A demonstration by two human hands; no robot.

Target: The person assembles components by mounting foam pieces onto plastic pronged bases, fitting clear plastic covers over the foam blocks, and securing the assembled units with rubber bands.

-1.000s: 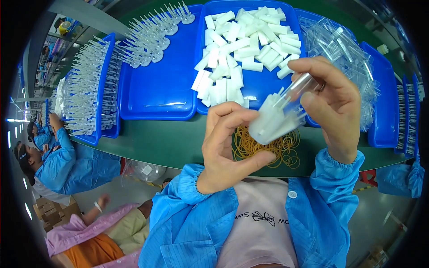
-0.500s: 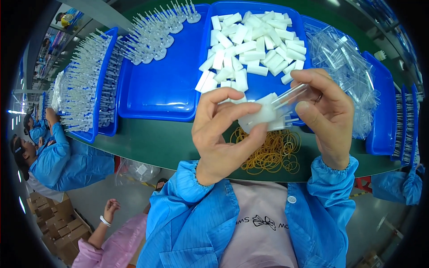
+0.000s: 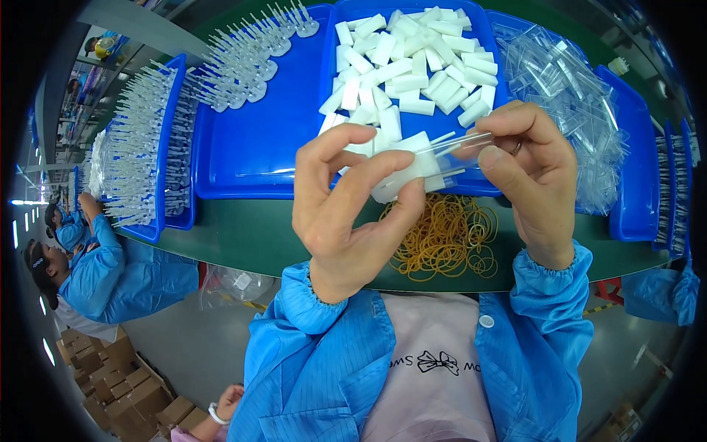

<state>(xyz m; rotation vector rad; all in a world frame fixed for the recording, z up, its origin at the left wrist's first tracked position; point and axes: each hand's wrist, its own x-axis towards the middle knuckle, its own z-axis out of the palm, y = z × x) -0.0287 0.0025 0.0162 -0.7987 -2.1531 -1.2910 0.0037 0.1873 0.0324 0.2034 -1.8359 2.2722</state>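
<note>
White block (image 3: 412, 166), now level and pushed into clear sleeve (image 3: 460, 147), pinched by left hand (image 3: 346, 206), sleeve gripped by right hand (image 3: 534, 184), above rubber bands (image 3: 442, 236).

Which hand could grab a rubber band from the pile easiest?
Probably the right hand: it sits almost above the rubber bands. The left hand pinches the white piece further away.

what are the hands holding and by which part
Left hand pinches the white block at its lower end; right hand grips the clear sleeve at its far end.
</note>
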